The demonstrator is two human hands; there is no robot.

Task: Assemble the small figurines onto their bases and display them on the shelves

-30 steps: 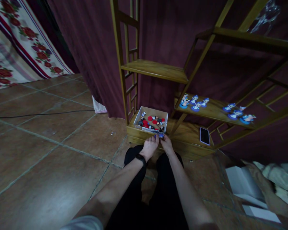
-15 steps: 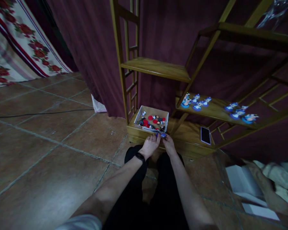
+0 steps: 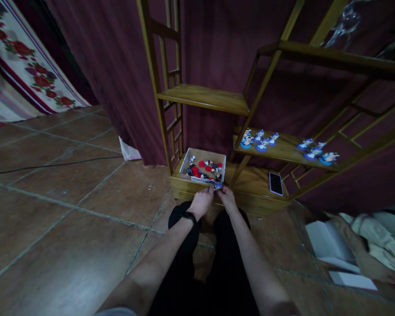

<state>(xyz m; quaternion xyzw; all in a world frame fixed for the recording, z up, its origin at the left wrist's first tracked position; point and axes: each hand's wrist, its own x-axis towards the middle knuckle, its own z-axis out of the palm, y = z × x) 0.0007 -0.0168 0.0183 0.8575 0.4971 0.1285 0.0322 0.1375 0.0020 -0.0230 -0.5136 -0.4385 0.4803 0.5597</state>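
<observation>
Both hands meet just in front of a shallow white-walled box [image 3: 204, 154]. My left hand [image 3: 202, 199], with a dark band on its wrist, pinches a small blue and white figurine [image 3: 217, 186] from the left. From the right, the fingers of my right hand [image 3: 228, 196] close on the same figurine. Its lower part is hidden by the fingers. Inside the box lie several small figurines [image 3: 192, 159] and red discs [image 3: 202, 163], along with some dark pieces.
The box rests on the low base of a wooden shelf unit [image 3: 200, 95]. Several blue and white figurines [image 3: 262, 145] stand on the right-hand shelf. A phone [image 3: 275, 183] lies on the base. White box pieces [image 3: 329, 243] are on the floor at right.
The camera view has shifted slightly, so the shelf sits further left. Both hands still hold the figurine in front of the box, with little finger movement visible.
</observation>
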